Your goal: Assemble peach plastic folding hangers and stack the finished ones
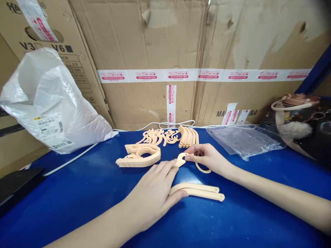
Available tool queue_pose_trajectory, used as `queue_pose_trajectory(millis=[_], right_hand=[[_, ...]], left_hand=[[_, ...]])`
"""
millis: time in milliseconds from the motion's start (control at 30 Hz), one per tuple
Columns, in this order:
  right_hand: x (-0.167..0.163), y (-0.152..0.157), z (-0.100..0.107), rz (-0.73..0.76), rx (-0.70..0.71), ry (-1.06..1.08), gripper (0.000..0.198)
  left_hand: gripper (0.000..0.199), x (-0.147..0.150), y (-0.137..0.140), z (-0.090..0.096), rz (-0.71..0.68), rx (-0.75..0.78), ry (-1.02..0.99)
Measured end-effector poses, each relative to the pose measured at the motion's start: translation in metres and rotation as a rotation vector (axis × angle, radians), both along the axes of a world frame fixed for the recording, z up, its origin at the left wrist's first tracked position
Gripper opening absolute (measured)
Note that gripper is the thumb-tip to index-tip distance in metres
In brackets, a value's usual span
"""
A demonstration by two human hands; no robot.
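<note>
My left hand [160, 184] lies over a pair of curved beige plastic hanger arms [204, 190], its thumb against them and its fingers stretched forward. The far ends of the arms stick out to the right over the blue table. A beige hanger hook [180, 160] lies at the left fingertips, and my right hand [203, 156] pinches its other end between thumb and fingers. Partly under the right hand is a thin curved beige piece [204, 169]. Where the arms meet the hook is hidden by my left hand.
Stacked folded hangers [139, 156] sit left of my hands. Behind them are loose hooks [155, 136] and stacked curved arms [188, 136]. A white plastic bag [51, 100] stands left; a clear bag [243, 139] and a dark bag [310, 127] lie right. Cardboard boxes [144, 41] back the table [103, 206].
</note>
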State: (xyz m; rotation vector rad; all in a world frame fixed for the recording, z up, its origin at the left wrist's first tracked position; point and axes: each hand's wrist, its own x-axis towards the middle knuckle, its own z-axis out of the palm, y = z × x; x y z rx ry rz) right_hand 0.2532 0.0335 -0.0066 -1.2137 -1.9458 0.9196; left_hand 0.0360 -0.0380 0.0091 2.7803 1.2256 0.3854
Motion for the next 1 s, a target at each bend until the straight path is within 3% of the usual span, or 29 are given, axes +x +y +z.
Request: queue_pose_trajectory(millis=[333, 600, 1000], right_hand=[[0.0, -0.009, 0.005, -0.012, 0.338, -0.345, 0.019], [0.0, -0.01, 0.002, -0.028, 0.568, -0.54, 0.021], [0.006, -0.018, 0.006, 0.054, 0.612, -0.61, 0.014]], left_hand=[[0.058, -0.005, -0.003, -0.004, -0.026, 0.022, 0.018], [0.057, -0.012, 0.003, -0.018, -0.04, 0.067, -0.031], [0.063, -0.009, 0.002, -0.011, -0.036, -0.04, 0.054]])
